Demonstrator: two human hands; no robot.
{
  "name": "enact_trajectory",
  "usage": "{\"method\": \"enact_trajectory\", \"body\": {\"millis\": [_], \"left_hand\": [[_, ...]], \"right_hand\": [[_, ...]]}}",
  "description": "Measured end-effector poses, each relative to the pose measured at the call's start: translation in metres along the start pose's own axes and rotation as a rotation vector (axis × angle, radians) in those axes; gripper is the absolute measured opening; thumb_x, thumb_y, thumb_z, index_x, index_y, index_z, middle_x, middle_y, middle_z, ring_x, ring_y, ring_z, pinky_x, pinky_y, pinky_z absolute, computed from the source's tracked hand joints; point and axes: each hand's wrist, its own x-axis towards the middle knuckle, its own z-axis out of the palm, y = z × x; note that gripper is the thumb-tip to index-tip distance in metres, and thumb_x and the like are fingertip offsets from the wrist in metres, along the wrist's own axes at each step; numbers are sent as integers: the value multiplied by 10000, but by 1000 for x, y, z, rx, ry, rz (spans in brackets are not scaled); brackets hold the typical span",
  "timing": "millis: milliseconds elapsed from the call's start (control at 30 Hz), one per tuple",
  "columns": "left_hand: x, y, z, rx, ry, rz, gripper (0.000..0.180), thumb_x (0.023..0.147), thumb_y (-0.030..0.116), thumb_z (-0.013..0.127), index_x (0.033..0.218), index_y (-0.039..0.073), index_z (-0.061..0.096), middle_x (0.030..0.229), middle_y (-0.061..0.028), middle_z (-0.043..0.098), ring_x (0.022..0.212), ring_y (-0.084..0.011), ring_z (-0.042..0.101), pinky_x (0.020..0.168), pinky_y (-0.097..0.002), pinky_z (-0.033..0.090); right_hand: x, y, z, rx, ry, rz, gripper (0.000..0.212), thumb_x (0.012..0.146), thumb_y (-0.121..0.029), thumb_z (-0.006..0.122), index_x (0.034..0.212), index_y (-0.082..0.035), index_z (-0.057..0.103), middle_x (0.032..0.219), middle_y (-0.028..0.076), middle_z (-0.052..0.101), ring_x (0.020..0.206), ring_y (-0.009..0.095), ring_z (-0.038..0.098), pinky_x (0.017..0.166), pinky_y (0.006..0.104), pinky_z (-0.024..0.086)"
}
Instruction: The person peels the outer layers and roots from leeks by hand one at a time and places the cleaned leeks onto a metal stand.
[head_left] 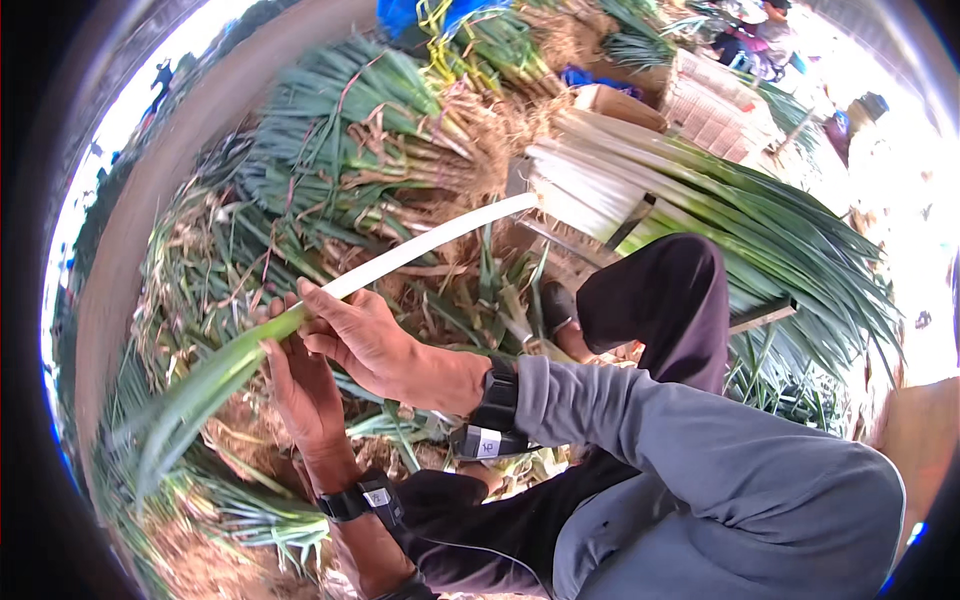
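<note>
Both of your hands are on one long leek (400, 258), so you seem to be in the middle of cleaning or stripping it. From the head view, your right hand (368, 335) closes its fingers (322, 302) around the stalk where white turns to green, and your left hand (305, 390) cups the green part just below, fingers curled against it. The next move, as I judge it, calls for a firm hold with one hand while the other slides or peels along the stalk, kept level so it doesn't snap. The leek runs slantwise across your lap: a clean, pale, straight shaft pointing up and right toward the stacked pile of trimmed leeks (640, 185), its flat green leaves fanning down to the left over the litter of husks (210, 270) on the ground
</note>
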Motion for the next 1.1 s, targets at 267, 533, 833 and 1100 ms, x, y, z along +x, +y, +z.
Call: {"method": "enact_trajectory", "body": {"millis": [267, 533, 833, 1100], "left_hand": [[11, -45, -7, 479, 30, -367, 430, 1039, 295, 550, 1409, 78, 526, 1288, -134, 636, 1187, -236, 615, 1034, -385, 500], [8, -99, -27, 615, 159, -588, 299, 1024, 240, 568, 1285, 100, 610, 1042, -59, 712, 938, -179, 698, 804, -314, 589], [19, -108, 10, 776, 135, -700, 309, 1002, 271, 626, 1252, 91, 609, 990, -31, 699, 883, -148, 681, 768, -280, 556], [18, -105, 3, 633, 267, -578, 287, 995, 244, 644, 1231, 80, 641, 980, -31, 710, 841, -136, 687, 777, -264, 563]], "right_hand": [[3, -304, 25, -1129, -128, -959, 185, 940, -132, 648, 1086, -23, 681, 838, 71, 709, 676, 148, 645, 635, 318, 504], [-125, -577, 61, -2817, 596, -1135, 343, 849, -245, 645, 982, 71, 657, 890, 281, 672, 825, 424, 679, 717, 492, 520], [-179, -578, -218, -2937, 347, -44, 168, 858, -193, 633, 840, -33, 681, 783, 170, 660, 703, 362, 647, 657, 478, 515], [-158, -593, -275, -2697, 161, 40, 223, 859, -212, 662, 854, 11, 660, 831, 228, 645, 826, 389, 642, 766, 478, 505]]}}
